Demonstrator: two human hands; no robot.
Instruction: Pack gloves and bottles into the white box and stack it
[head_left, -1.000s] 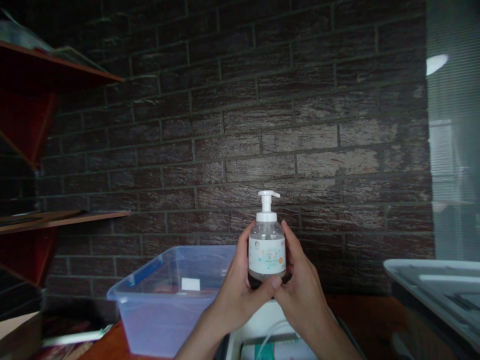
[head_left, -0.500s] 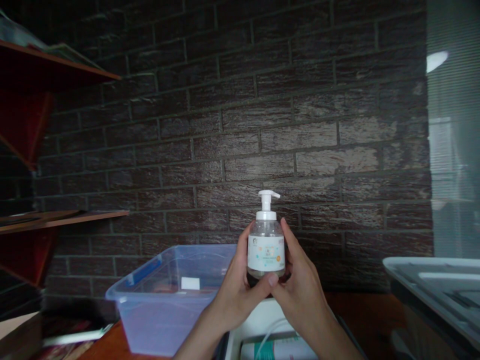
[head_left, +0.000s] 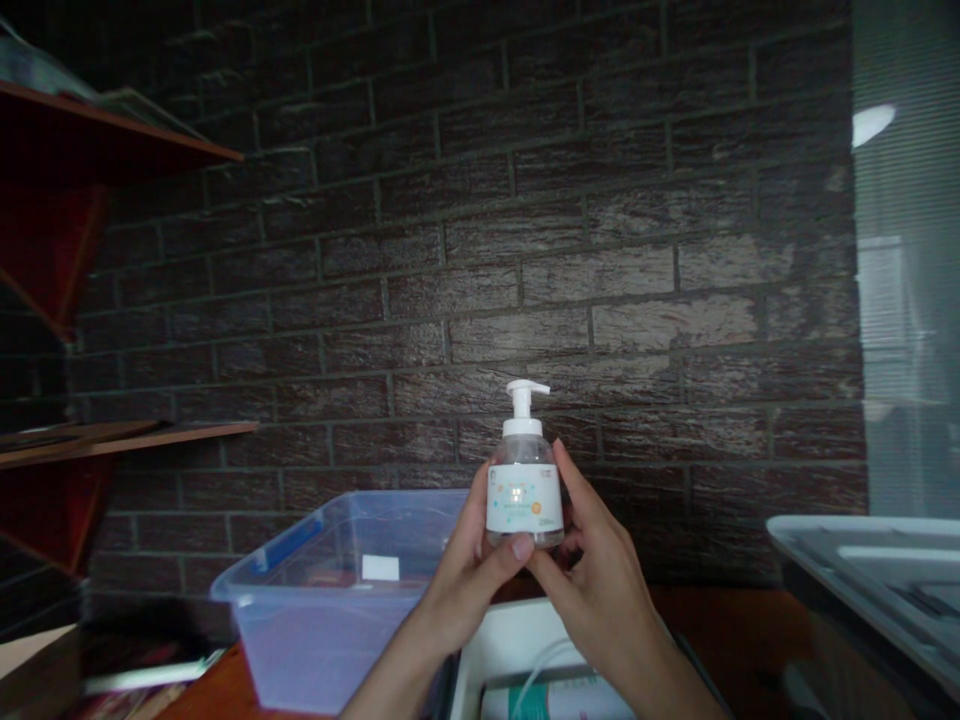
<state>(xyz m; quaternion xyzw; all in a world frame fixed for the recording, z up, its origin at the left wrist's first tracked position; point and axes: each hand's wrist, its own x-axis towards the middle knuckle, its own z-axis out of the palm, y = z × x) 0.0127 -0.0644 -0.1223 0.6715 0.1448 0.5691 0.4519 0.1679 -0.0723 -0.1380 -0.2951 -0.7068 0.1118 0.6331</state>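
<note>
Brick wall [head_left: 480, 250] bkgd; pump bottle [head_left: 524, 482] clasped upright b/w L hand [head_left: 465, 572] & R hand [head_left: 604, 562].
Thumbs [head_left: 504, 564] set low nr base; for steady hold, sides should be pressed evenly, label [head_left: 517, 518] left uncovered.

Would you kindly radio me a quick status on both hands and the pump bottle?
Left hand and right hand cupped around pump bottle. Bottle upright, label facing camera. Left thumb covers part of its lower edge.

Counted two hands [head_left: 469, 565], one pump bottle [head_left: 523, 472] with one label [head_left: 524, 503], one bluish see-through tub [head_left: 319, 640] with one white tag [head_left: 380, 568], and one white container [head_left: 516, 630]. Tallied two shelves [head_left: 172, 437], two red brackets [head_left: 56, 245], one brick wall [head_left: 450, 200] and one grey-topped container [head_left: 885, 565].
</note>
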